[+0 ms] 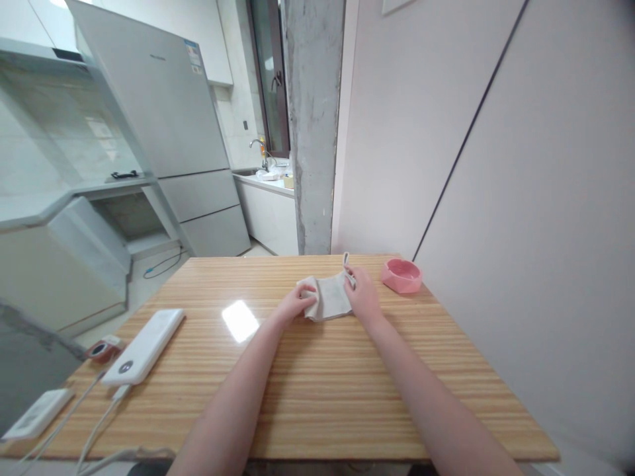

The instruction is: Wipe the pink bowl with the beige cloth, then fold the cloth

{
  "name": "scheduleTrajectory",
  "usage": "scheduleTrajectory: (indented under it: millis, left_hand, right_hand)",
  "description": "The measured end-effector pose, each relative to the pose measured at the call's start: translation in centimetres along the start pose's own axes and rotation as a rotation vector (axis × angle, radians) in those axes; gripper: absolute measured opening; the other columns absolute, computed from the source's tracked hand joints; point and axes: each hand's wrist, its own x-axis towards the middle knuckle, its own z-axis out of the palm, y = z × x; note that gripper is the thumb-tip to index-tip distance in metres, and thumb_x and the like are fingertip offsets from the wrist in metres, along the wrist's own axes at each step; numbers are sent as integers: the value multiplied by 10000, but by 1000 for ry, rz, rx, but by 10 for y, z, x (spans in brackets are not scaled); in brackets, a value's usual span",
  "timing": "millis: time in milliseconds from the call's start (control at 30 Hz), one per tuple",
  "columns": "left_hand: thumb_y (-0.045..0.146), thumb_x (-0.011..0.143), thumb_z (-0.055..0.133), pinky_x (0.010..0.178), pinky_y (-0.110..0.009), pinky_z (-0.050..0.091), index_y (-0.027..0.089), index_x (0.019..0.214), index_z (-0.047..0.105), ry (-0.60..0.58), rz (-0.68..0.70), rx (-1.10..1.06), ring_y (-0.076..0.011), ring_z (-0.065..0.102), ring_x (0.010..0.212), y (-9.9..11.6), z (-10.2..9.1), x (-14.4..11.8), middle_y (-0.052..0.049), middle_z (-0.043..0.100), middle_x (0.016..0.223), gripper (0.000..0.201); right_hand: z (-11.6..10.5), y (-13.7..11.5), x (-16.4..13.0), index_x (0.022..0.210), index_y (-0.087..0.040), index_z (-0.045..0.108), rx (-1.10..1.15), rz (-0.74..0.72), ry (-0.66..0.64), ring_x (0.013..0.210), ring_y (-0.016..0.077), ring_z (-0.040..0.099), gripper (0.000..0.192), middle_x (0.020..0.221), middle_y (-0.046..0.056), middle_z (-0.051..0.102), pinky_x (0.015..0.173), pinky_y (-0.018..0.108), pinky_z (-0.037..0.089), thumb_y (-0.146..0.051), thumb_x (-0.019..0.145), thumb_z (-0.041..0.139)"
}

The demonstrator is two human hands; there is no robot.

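A small beige cloth (pixel 331 297) lies toward the far side of the wooden table, with a narrow loop standing up at its right end. My left hand (pixel 296 303) grips the folded left end of the cloth, its fingers bent over the fabric. At the right end, my right hand (pixel 363 291) pinches the cloth just below the loop. Between the two hands the fabric stretches fairly flat. The right hand's fingertips are partly hidden by the cloth.
A pink faceted ashtray (pixel 403 276) sits at the table's far right, near the wall. On the left lie a white power bank (pixel 145 347) with a cable, a small red-brown item (pixel 102 350) and a white power strip (pixel 37 414). Bare tabletop (pixel 317 396) shows between my forearms.
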Motion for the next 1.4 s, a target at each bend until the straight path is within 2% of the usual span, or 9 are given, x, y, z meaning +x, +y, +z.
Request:
scheduleTrajectory:
  millis: [100, 233, 367, 633, 800, 1000, 1167, 1300, 1400]
  left_hand:
    - [243, 768, 598, 681, -251, 486, 204, 1072, 567, -121, 47, -122, -150, 625, 776, -1, 5, 1, -22, 654, 865, 308]
    - [175, 831, 462, 838, -277, 470, 150, 945, 606, 166, 114, 17, -164, 607, 934, -3, -3, 9, -73, 675, 992, 186]
    - [163, 876, 340, 876, -298, 453, 140, 845, 623, 290, 97, 152, -170, 601, 951, -5, -9, 15, -90, 687, 987, 286]
    - [252, 846, 493, 707, -259, 473, 142, 864, 597, 284, 69, 186, -158, 629, 760, -13, -6, 19, -70, 684, 819, 152]
    - [228, 828, 500, 714, -258, 452, 158, 740, 550, 340, 102, 242, -139, 584, 724, -18, -9, 23, -21, 627, 720, 123]
    - [233, 813, 506, 775, -248, 449, 163, 757, 591, 290, 190, 230, -149, 596, 829, -17, -11, 26, -27, 660, 816, 123]
    - [274, 836, 477, 712, -250, 448, 157, 749, 593, 247, 196, 216, -159, 592, 774, -13, -9, 23, -37, 653, 787, 186]
    - [359, 865, 456, 741, -283, 435, 165, 727, 574, 373, 174, 458, -179, 582, 794, -10, -10, 16, -60, 626, 800, 267]
    - [279, 825, 528, 840, -307, 415, 163, 945, 582, 491, 173, 639, -209, 564, 975, -9, -11, 10, -104, 606, 1013, 176]
  right_hand:
    - [13, -23, -13, 1123, -197, 587, 129, -212, -119, 988, 219, 549, 331, 1018, 86, 618, 913, 395, 430, -138, 817, 476]
    - [27, -40, -29, 1111, -226, 596, 229, -310, -310, 977, 198, 555, 324, 1015, 71, 621, 885, 379, 450, -111, 831, 480]
    - [36, -43, -34, 1070, -213, 608, 253, -287, -352, 928, 189, 569, 297, 959, 63, 625, 849, 358, 461, -89, 829, 486]
    - [44, -43, -36, 1014, -207, 620, 280, -248, -298, 931, 179, 566, 218, 971, 64, 599, 850, 332, 461, -134, 867, 477]
    - [36, -49, -37, 1135, -206, 576, 311, -308, -443, 864, 181, 592, 282, 943, 55, 630, 810, 323, 481, -290, 868, 548]
    - [35, -32, -28, 1065, -168, 616, 97, -196, -291, 1053, 219, 554, 253, 1069, 117, 624, 945, 391, 427, -264, 903, 448]
    - [43, -11, -25, 1170, -142, 584, -102, -68, -286, 1221, 242, 463, 329, 1261, 153, 556, 1057, 426, 332, -278, 892, 471]
    - [47, -6, -29, 1266, -117, 525, -190, -51, -360, 1312, 270, 382, 428, 1381, 172, 468, 1090, 438, 286, -331, 903, 452]
    - [49, -5, -32, 1329, -100, 470, -259, -26, -408, 1368, 297, 302, 514, 1449, 190, 382, 1110, 449, 242, -374, 894, 470]
